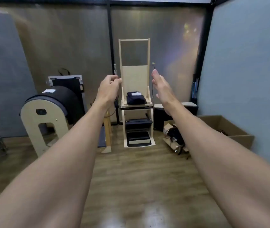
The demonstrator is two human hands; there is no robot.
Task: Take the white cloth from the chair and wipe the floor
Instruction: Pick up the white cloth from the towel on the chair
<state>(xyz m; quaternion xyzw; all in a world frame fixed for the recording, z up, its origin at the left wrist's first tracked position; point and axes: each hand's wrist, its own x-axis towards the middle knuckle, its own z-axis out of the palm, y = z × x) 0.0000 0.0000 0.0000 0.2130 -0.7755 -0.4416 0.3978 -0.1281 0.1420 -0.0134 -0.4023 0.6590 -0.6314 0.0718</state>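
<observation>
Stretching forward over the wood floor (131, 181), your two bare forearms run side by side, well apart from each other. Your left hand (109, 89) has its fingers loosely curled, and nothing sits in them. Your right hand (161, 88) is flat, with straight fingers and the thumb edge up, and it also holds nothing. Neither hand touches the chair (135, 76), which shows between them farther off.

The chair is pale wood with a tall open back and stands upright against the far wall. A slim metal post rises on each side of its seat. On the seat lies a dark cushion (136, 100), and on top of that is a small white patch. It is blurred at this range, but it is probably the folded cloth (135, 93).

To the left of the chair stands a rounded barrel (55, 104) with pale wood ends and a dark top, and a white scrap (48, 91) rests on it. To the right, an open cardboard box (236, 137) sits on the floor by the grey panel (246, 63). A smaller box of dark clutter (174, 135) lies between it and the chair.
</observation>
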